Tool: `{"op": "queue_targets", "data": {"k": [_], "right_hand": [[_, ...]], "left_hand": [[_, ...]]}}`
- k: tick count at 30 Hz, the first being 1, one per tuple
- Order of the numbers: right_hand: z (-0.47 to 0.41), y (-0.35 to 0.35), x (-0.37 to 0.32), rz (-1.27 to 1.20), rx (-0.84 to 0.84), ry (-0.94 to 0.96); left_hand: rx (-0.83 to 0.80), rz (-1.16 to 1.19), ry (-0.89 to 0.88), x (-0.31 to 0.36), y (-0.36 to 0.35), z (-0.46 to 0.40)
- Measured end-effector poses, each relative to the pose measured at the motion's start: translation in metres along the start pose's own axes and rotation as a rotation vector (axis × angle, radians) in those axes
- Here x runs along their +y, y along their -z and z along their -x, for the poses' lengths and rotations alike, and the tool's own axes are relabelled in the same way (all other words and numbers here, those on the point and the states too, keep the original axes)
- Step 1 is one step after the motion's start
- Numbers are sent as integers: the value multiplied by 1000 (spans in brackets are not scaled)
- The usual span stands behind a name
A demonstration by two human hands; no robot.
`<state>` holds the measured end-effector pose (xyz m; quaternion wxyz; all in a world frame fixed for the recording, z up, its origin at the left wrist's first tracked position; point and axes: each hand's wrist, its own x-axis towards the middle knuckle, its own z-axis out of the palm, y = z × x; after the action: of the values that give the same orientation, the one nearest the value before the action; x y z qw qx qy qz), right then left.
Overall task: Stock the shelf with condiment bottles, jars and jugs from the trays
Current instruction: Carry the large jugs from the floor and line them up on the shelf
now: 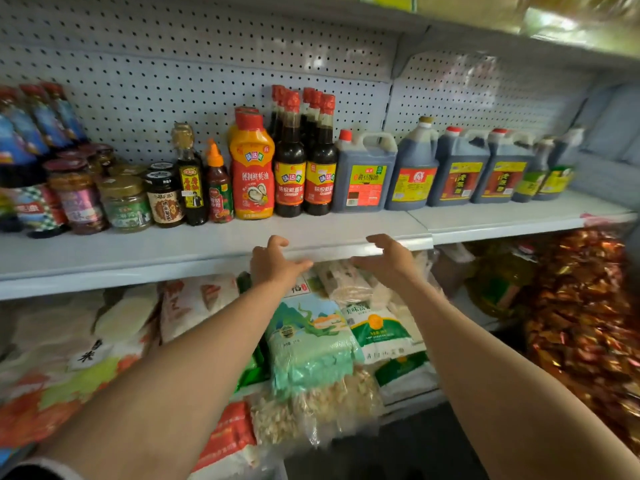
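a: where are the hands?

b: both are out in front of the shelf (207,244) edge, empty. the left hand (273,261) and the right hand (388,258) have fingers loosely spread and a little curled, palms turned toward each other, holding nothing.

a: and the stock?

b: straight ahead of them and a little above — two dark soy sauce bottles (304,168) with red caps stand upright, touching each other, just beyond the gap between the hands. the left hand looks slightly nearer them. left of those stands the red-and-yellow oyster sauce bottle (252,168), also upright; right of them, past the right hand, the square soy jug (363,171) and then more jugs (460,168) in a row.

a: long axes?

b: all vertical, labels facing out. further left of the left hand are a small ketchup bottle (219,188), a slim dark bottle (189,181) and a cluster of jars (124,199).

a: anything readable?

b: the oyster sauce reads 味达美 and 秘制鲜蚝油; the two soy bottles carry 味达美 as well. the rest is too blurred to trust.

a: trays?

b: none in view — below the hands are only rice bags (311,341). my guess is the pair of bottles is what the hands are lined up on.
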<state>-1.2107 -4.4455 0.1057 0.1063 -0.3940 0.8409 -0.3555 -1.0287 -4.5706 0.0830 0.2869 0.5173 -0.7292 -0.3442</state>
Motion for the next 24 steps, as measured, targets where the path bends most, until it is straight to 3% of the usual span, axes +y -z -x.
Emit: {"op": "queue_targets", "data": {"k": [8, 15, 24], "right_hand": [[153, -11, 63, 354, -114, -67], [252, -11, 113, 438, -171, -89], [269, 3, 195, 398, -303, -81]], "left_hand": [[-211, -206, -197, -66, -6, 126], [-316, -290, -134, -111, -15, 227], [-330, -293, -12, -111, -77, 282]]}}
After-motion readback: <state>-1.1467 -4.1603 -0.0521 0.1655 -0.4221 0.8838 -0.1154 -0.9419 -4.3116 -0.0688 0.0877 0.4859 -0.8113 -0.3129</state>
